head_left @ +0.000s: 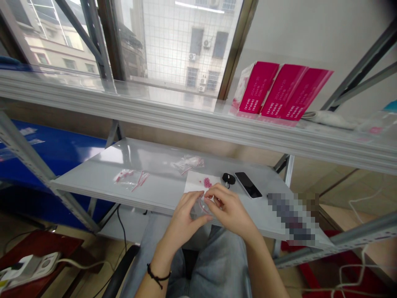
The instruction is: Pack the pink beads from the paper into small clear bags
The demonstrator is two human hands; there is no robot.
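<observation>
Between the two hands, just above the lap, a small clear plastic piece with a faint pink edge is pinched; its exact shape is hard to make out behind the fingers. The left hand curves inward with its fingertips closed on the piece, and the right hand bends over from the other side, its fingers also gripping it. A black cord bracelet circles the left wrist. Directly ahead of the hands, a white paper sheet lies on a grey metal shelf board, with a small cluster of pink beads on it. Just beyond the right hand sit a small black corded object and a black smartphone, and further right lies a blurred, pixelated object. Ahead and left of the hands lie two clear resealable bags holding pink bits. Higher up and to the right, three magenta boxes stand on an upper shelf rail, in front of a window.
</observation>
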